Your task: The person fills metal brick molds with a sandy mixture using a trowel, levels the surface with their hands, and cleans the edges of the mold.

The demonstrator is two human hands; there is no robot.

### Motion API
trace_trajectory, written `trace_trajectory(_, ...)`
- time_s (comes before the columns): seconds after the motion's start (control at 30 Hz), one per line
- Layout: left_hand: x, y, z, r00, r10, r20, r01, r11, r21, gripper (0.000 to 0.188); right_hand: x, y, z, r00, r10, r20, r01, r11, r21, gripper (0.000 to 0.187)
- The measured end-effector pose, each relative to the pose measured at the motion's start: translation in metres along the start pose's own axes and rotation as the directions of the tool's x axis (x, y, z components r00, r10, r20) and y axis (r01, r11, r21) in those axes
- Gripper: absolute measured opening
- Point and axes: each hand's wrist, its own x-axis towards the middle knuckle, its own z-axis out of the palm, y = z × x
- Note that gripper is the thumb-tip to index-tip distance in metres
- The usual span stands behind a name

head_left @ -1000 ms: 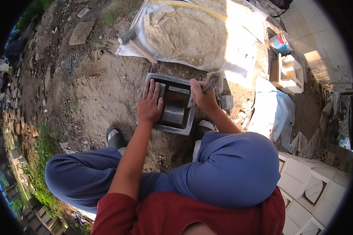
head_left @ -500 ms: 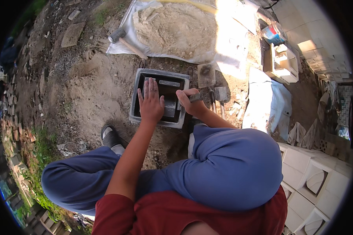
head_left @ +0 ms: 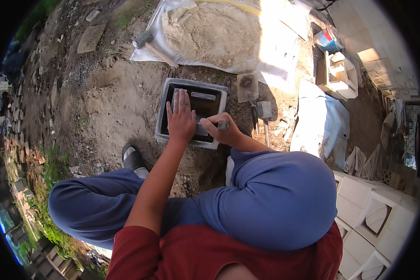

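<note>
A grey, square box-like mould (head_left: 161,112) with a thick rim sits on the ground before me. Inside it are dark hollows and raised grey blocks, one of them a small bar (head_left: 203,96) near the far side. My left hand (head_left: 181,119) lies flat with fingers stretched over the mould's left part; what lies beneath the palm is hidden. Over the right side, my right hand (head_left: 221,129) is closed round a hand tool with a stubby, grey-brown handle (head_left: 223,124). The tool's working end cannot be made out.
Sandy mix (head_left: 210,35) is heaped on a white sheet (head_left: 144,54) beyond the mould, where a mallet (head_left: 143,40) lies. Right of the mould are a dirty square float (head_left: 247,87) and a flat trowel (head_left: 264,110). Pale moulded blocks (head_left: 341,77) and a bucket (head_left: 329,40) stand farther right.
My right hand has moved left and slightly nearer me, from the mould's right rim to over its inside. My left hand stays flat at about the same spot.
</note>
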Motion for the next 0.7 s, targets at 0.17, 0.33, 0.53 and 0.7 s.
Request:
trace_trajectory(0.17,0.003,-0.010,-0.002,1.000,-0.024,0.019,0.024,1.000,0.011,0.073,0.006,-0.011,-0.001,0.995,-0.068,0.071,0.069,0.997,-0.024,0.038)
trace_trajectory(0.33,-0.001,-0.003,0.000,0.999,-0.021,0.040,0.020,0.999,0.039,0.074,0.002,-0.006,0.004,0.997,-0.069,-0.041,0.067,0.997,-0.050,0.040)
trace_trajectory(0.53,0.004,-0.003,0.000,1.000,-0.004,0.006,0.004,0.999,0.044,0.074,0.000,-0.017,-0.006,0.991,0.015,-0.134,-0.016,1.000,-0.006,0.041)
trace_trajectory(0.7,0.008,-0.002,-0.005,0.999,-0.035,0.036,0.034,0.999,0.024,0.073,0.010,-0.027,-0.007,0.998,0.036,-0.055,-0.040,0.997,-0.072,0.040)
